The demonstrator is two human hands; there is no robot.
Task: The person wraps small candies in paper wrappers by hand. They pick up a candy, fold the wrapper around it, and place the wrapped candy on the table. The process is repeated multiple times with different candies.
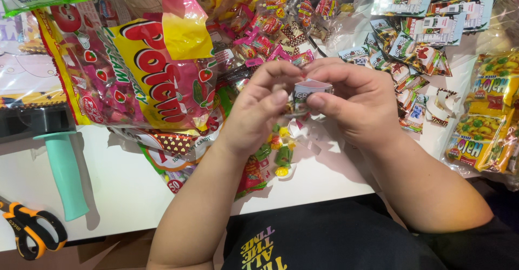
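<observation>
White tabletop (124, 183) holds many sweets, and the work seems only partly done: a big pink and yellow candy bag (151, 75) lies left of the small packet (308, 92), flat snack packets (427, 15) lie right of it, loose wrapped candies (281, 151) just below it. Left hand (259, 113) and right hand (357, 102) are curled, fingertips pinching the small packet between them above the tabletop

Large pink-and-yellow candy bag (157, 70) lies at my left. Yellow snack packs (486, 118) at right; small white sachet (308, 91) between my fingers.
</observation>
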